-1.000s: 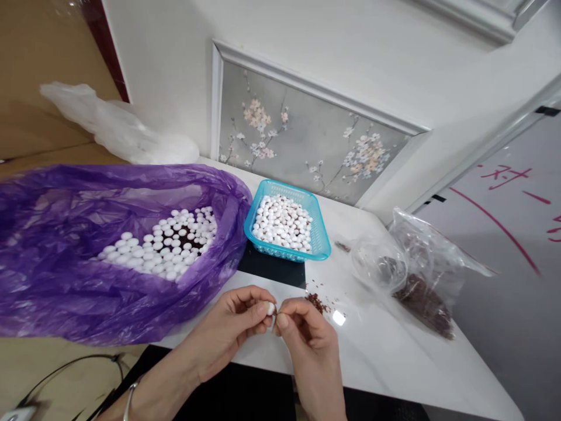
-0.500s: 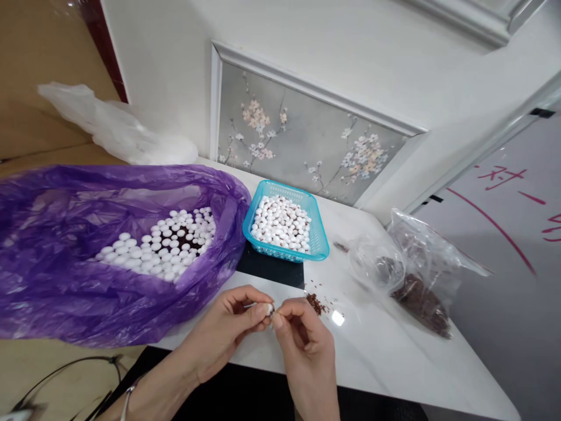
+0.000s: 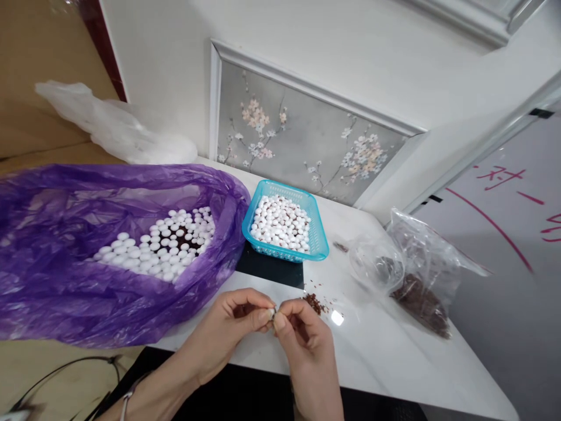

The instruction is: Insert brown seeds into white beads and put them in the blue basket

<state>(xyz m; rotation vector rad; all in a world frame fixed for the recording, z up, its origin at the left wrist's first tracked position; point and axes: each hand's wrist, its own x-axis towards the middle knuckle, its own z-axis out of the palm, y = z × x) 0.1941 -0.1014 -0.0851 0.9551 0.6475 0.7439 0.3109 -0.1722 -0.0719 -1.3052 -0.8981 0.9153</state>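
Observation:
Low over the table's front edge, my left hand (image 3: 230, 333) pinches a small white ball (image 3: 272, 313) between thumb and fingertips. My right hand (image 3: 309, 348) meets it there, thumb and forefinger pressed together at the ball's right side. Whatever those right fingertips hold is too small and covered to make out. Just beyond the right hand lies a little heap of reddish-brown bits (image 3: 314, 303). A blue plastic basket (image 3: 322, 234) full of white balls with brown specks stands behind the hands. To the left, a purple plastic bag (image 3: 109, 304) lies open with many plain white balls (image 3: 144, 254) inside.
On the right of the white table (image 3: 372, 351) are a clear plastic tub (image 3: 372, 263) and a zip bag of brown material (image 3: 423, 304). A dark mat (image 3: 269, 268) sits under the basket. A framed flower picture (image 3: 298, 134) and a whiteboard (image 3: 504, 280) border the table.
The fingertips of both hands have drawn closer around the ball, so less of its white shows. Basket, purple bag and brown heap stay where they were.

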